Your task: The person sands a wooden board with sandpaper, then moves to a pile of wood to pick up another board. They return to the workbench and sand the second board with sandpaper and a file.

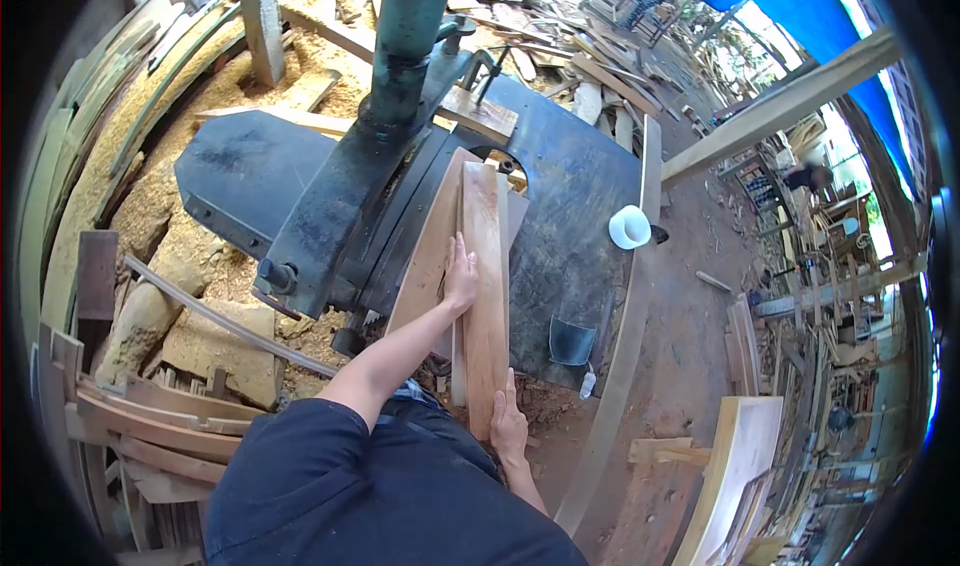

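A long wooden plank [485, 316] lies lengthwise in front of me, its far end by the round opening [514, 178] in a dark metal machine table [560, 226]. Gripping the plank's left side about midway is my left hand [461, 278]. My right hand [509, 427] holds its near end from the right, close to my body. A wider, paler board [428, 256] sits against the plank on the left. How far the fingers reach underneath is hidden.
A heavy machine arm and column [400, 76] rise on the left. On the table are a white cup-like container [630, 228], a dark curved piece [572, 341] and a small bottle [588, 383]. Sawdust and scrap wood [560, 41] lie behind. A wooden post [780, 106] slants at right.
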{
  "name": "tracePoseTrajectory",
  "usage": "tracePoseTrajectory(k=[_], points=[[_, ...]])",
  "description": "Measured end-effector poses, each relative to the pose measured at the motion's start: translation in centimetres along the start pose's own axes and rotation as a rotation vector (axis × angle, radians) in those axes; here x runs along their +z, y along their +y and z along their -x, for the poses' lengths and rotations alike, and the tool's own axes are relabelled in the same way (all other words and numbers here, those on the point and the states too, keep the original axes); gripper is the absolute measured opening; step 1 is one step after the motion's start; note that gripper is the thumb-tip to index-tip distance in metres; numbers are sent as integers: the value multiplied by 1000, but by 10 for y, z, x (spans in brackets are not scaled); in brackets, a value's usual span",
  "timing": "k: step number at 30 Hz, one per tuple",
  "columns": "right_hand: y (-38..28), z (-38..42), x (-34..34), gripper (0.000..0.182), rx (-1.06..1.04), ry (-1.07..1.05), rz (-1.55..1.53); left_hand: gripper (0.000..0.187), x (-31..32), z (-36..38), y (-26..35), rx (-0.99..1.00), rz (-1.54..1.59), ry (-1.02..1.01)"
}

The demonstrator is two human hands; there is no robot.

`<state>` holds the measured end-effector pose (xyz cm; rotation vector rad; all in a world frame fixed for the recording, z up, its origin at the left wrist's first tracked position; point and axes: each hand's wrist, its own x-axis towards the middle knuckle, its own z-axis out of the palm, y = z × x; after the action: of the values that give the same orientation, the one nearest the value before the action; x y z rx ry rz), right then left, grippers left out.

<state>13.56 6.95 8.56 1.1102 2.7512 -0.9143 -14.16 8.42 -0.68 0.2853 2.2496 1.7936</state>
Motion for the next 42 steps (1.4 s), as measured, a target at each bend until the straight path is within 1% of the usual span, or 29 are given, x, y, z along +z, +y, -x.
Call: tracePoseTrajectory(k=[5, 7, 11, 13, 14, 15, 16, 17, 18, 20, 24, 30, 33, 35, 38, 42], points=[[-12, 1, -5, 51, 26, 7, 10, 57, -5, -2, 0, 1, 48, -2], [-11, 1, -4, 51, -7, 36, 24, 57, -5, -4, -3, -24, 121, -7], [-15, 5, -3, 52, 76, -18, 3, 58, -9, 2, 3, 13, 158, -24], [-13, 10, 7, 55, 146, 20, -268, 62, -15, 9, 15, -50, 296, -35], [-1, 13, 17, 55, 140, 19, -271, 62, -10, 11, 14, -46, 293, -30], [14, 15, 33, 58, 81, 174, -293, 65, -3, 11, 6, -79, 312, -5], [11, 13, 39, 60, 19, 322, -318, 68, -1, 8, -2, -114, 329, 29], [12, 17, 39, 64, 125, 247, -528, 70, 0, 6, -10, -119, 273, 33], [10, 19, 41, 64, 123, 233, -527, 70, -4, 8, -7, -127, 270, 44], [8, 23, 42, 64, 114, 326, -430, 69, -5, 11, 1, -129, 128, 42], [2, 23, 37, 64, 104, 289, -387, 66, -6, 12, 7, -114, 110, 58], [-2, 24, 41, 65, 52, 397, -375, 58, -4, 13, 6, -5, 19, 114], [-5, 25, 40, 65, 74, 396, -458, 55, -6, 12, 8, -37, -6, 68], [-7, 27, 40, 66, 133, 349, -513, 55, -8, 12, 9, -32, -14, 70], [-7, 27, 41, 67, 108, 357, -600, 56, -13, 12, 12, -66, -5, 24], [-4, 31, 42, 68, 147, 360, -649, 56, -13, 12, 8, -21, 1, 14]])
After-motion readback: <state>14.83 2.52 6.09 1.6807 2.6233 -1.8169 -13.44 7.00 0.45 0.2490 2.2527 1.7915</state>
